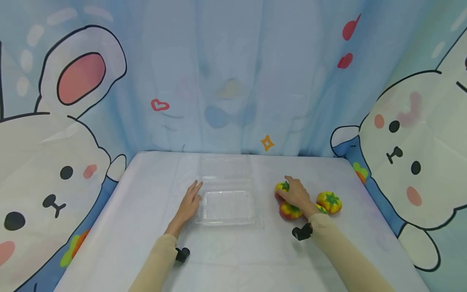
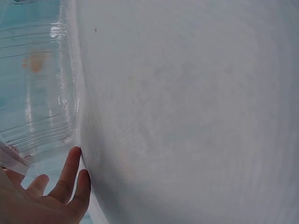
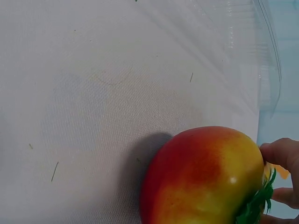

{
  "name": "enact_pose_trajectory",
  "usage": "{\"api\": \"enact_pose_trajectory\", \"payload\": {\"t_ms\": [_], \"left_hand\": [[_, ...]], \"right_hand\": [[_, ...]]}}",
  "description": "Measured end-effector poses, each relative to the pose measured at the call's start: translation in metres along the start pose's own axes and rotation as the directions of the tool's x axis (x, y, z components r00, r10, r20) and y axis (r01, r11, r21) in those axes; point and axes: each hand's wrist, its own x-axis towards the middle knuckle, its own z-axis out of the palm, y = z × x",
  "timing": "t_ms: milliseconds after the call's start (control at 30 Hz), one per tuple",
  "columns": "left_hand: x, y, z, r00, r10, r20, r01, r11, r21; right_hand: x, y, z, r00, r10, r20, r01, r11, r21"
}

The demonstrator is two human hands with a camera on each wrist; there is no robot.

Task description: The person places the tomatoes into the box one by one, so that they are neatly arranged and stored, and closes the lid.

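Observation:
A clear plastic clamshell box (image 1: 229,207) lies open on the table, its lid spread toward the back. My left hand (image 1: 189,204) rests at the box's left edge, fingers extended and spread; in the left wrist view this hand (image 2: 56,196) is beside the clear plastic. To the right of the box, my right hand (image 1: 296,195) grips the farthest red-and-yellow persimmon (image 1: 280,189) from above. A second persimmon (image 1: 289,211) sits just in front of it. In the right wrist view, a persimmon (image 3: 201,177) with green leaves hides part of the fingers (image 3: 280,151).
Another persimmon (image 1: 329,202) lies right of my right hand, with one more (image 1: 321,209) partly hidden by the wrist. A white cloth covers the table (image 1: 226,255). A blue cartoon-print curtain (image 1: 230,61) hangs behind and at both sides.

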Motion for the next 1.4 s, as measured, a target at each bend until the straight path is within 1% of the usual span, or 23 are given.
{"api": "enact_pose_trajectory", "payload": {"t_ms": [233,367,467,633,800,967,1033,1267,1400], "left_hand": [[0.008,0.005,-0.001,1.000,0.012,0.004,-0.012,1.000,-0.007],[0.009,0.008,-0.002,1.000,0.004,0.009,-0.004,1.000,-0.009],[0.010,0.009,-0.003,1.000,0.003,0.004,-0.003,1.000,0.001],[0.010,0.011,-0.004,1.000,0.006,-0.002,-0.006,1.000,0.002],[0.007,0.011,-0.004,1.000,0.000,0.005,0.000,1.000,0.001],[0.007,0.011,-0.003,1.000,-0.009,0.005,0.009,1.000,0.000],[0.006,0.010,-0.002,1.000,-0.004,0.001,0.004,1.000,0.005],[0.003,0.007,0.001,1.000,0.002,0.004,-0.002,1.000,0.017],[0.003,0.005,0.001,1.000,0.013,0.000,-0.013,1.000,0.017]], "right_hand": [[0.004,0.001,-0.007,0.998,-0.034,-0.048,0.035,0.999,0.020],[0.003,-0.004,-0.015,0.997,-0.045,-0.059,0.047,0.998,0.031],[0.002,-0.011,-0.021,0.994,-0.074,-0.076,0.077,0.996,0.041],[0.002,-0.027,-0.025,0.980,-0.148,-0.130,0.156,0.987,0.049],[0.001,-0.050,-0.024,0.960,-0.227,-0.162,0.239,0.969,0.057],[0.000,-0.078,-0.017,0.933,-0.313,-0.177,0.328,0.943,0.064],[-0.001,-0.089,-0.012,0.929,-0.329,-0.172,0.344,0.936,0.070],[-0.004,-0.122,0.014,0.930,-0.344,-0.128,0.357,0.930,0.092],[-0.006,-0.136,0.028,0.925,-0.360,-0.120,0.371,0.924,0.092]]}}
